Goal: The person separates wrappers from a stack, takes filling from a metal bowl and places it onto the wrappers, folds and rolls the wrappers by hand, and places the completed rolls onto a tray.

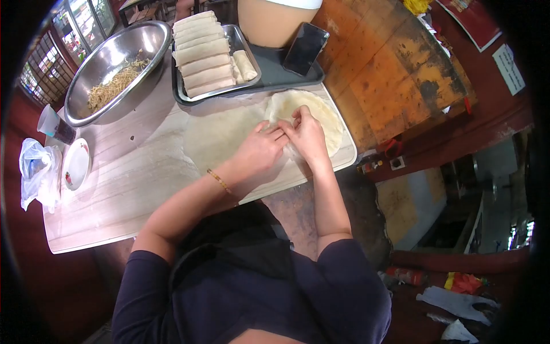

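A stack of thin round dough wrappers (325,117) lies at the table's right end. My right hand (307,136) is over the stack, fingers curled and thumb reaching left, pinching the wrapper's edge. Beside it, my left hand (262,148) meets the right thumb with its fingertips closed on the same edge. A separate pale wrapper sheet (215,135) is spread flat on the table, left of the stack. Rolled spring rolls (201,54) are piled in rows on a metal tray (252,77) behind my hands. The fingertips partly hide the edge they hold.
A large steel bowl (154,43) of shredded filling (117,83) stands back left. Near the left edge are a cup of dark drink (56,126), a small plate (77,163) and a plastic bag (40,172). A phone (306,49) leans against a tan container (275,23) on a dark tray (275,71).
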A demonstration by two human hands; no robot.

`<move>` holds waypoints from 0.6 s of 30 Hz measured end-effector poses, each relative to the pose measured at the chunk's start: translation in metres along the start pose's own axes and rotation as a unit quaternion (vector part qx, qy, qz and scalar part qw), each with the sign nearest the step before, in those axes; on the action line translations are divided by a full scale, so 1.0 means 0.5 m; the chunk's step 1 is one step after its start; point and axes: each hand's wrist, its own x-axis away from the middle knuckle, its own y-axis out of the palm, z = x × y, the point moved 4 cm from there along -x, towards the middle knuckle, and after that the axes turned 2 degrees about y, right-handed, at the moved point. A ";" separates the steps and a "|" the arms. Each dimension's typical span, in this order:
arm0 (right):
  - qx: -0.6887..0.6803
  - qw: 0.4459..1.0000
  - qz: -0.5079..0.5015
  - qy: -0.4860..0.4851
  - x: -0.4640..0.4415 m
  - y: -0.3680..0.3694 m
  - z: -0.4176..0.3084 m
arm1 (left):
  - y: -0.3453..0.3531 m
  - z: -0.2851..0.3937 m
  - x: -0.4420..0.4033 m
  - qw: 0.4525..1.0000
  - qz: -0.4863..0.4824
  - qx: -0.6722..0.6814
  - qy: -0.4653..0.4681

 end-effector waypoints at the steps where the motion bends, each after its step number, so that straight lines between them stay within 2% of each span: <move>1: 0.000 1.000 -0.001 0.003 0.002 0.006 0.012 | -0.004 0.002 0.001 1.000 -0.005 -0.005 0.000; 4: 0.063 0.996 0.024 -0.055 -0.010 0.014 0.033 | -0.003 0.001 0.006 1.000 -0.013 -0.020 0.000; 7: 0.133 0.989 0.031 -0.050 -0.025 -0.020 0.039 | 0.001 0.000 0.010 0.999 -0.010 -0.032 -0.002; 9: 0.174 0.980 0.091 -0.032 -0.035 -0.076 0.035 | 0.000 0.003 0.011 0.999 -0.001 -0.033 -0.001; 18: 0.196 0.973 0.123 0.022 -0.079 -0.252 0.038 | -0.001 0.007 0.010 1.000 -0.008 -0.015 -0.021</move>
